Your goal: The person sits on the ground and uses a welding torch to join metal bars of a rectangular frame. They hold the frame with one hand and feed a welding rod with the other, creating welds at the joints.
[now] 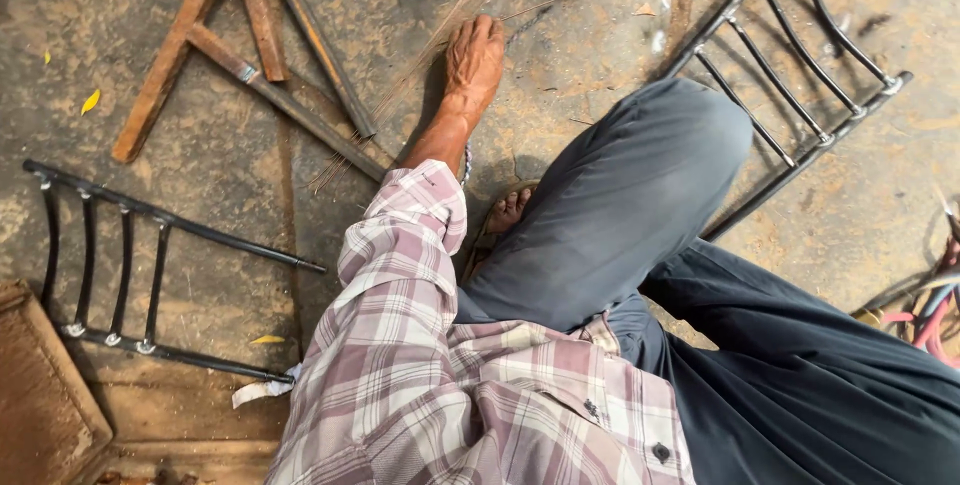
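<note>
A bundle of thin, pale straw-like broom bristles lies on the stained concrete floor in the upper middle of the frame, its strands running from the top edge down toward the left of centre. The left hand rests on the upper part of this bundle, palm down; its fingers lie close together and curl onto the strands, though whether they grip any of them cannot be told from above. The arm comes up from a pink and white plaid shirt sleeve in the middle of the frame. The right hand is out of view.

Just left of the bristles, in the upper left, lie several rusty brown metal bars crossed over one another, one dark angle bar touching the lower ends of the strands. Below the hand, bare toes show beside a bent knee in dark grey trousers that fills the centre and lower right. A black welded metal frame with short rungs lies at the left edge, and a second black runged frame lies tilted in the upper right. A few coloured cables show at the right edge
</note>
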